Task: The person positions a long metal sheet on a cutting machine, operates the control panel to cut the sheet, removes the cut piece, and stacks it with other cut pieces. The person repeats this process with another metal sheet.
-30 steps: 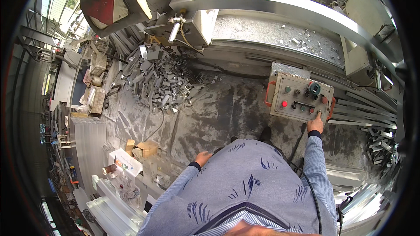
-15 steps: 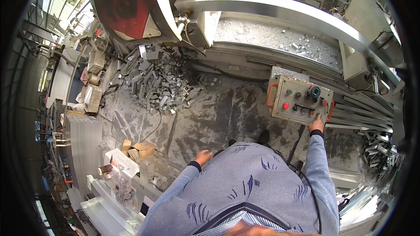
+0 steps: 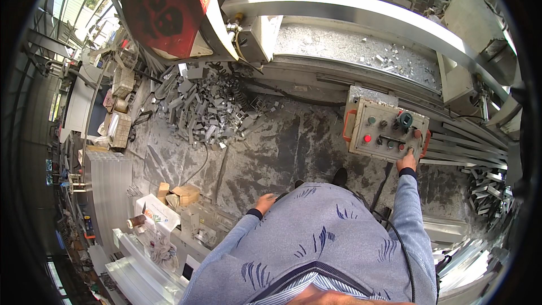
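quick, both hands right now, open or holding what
Left hand: by the grey garment, nothing seen in it; open or closed cannot be told.
Right hand: finger at the control box; open or closed cannot be told.

Heap of silver offcuts [image 3: 206,110] on the stained floor [image 3: 268,158], brown carton [image 3: 187,195] near a white box [image 3: 160,212]

You are in a metalworking workshop.
Around you: a heap of metal offcuts [image 3: 206,110] on a stained floor [image 3: 276,149], a long machine bed [image 3: 327,40] strewn with scraps [image 3: 389,59], long metal bars [image 3: 471,146] and a push-button control box [image 3: 374,130].
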A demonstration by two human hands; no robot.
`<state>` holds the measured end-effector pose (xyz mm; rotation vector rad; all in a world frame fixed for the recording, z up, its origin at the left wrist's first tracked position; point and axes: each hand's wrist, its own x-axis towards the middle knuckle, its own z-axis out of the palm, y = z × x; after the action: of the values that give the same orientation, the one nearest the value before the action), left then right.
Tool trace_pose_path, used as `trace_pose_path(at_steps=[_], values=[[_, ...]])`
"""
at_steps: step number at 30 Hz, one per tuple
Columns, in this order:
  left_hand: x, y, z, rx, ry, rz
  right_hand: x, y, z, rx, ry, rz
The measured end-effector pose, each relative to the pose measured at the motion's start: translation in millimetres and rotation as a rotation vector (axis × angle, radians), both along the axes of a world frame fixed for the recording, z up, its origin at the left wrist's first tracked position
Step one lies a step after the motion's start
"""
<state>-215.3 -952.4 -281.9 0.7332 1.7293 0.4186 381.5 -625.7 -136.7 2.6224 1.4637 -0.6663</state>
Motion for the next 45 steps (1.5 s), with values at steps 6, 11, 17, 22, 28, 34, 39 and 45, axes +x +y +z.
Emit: trace_pose_path(at_steps=[6,11,17,22,28,34,39,45], values=[[3,6,-15,0.006,0.014,-0.033,2,2,-10,0.013,-0.023,0.014],[3,5,-3,0.005,0.045,0.008,2,1,-12,0.022,-0.014,-0.005],[-2,1,6,-0.038,0.145,-0.074,0,1,-8,-0.012,0.012,-0.026],[-2,-6,-1,-0.011,0.135,-0.034,0,2,-12,0.008,0.002,-0.017],[-4,-8,-21,0.034,0.14,-0.08,1,2,-16,0.004,-0.003,-0.029],[0,-6,-13,-0.005,0.149,-0.079,1,1,-18,0.02,-0.014,-0.024],[4,-5,-4,-0.021,0.139,-0.076,2,0,-17,0.043,0.012,-0.009],[6,-1,-6,-0.062,0.155,-0.127,2,-2,-11,0.038,0.034,-0.009]])
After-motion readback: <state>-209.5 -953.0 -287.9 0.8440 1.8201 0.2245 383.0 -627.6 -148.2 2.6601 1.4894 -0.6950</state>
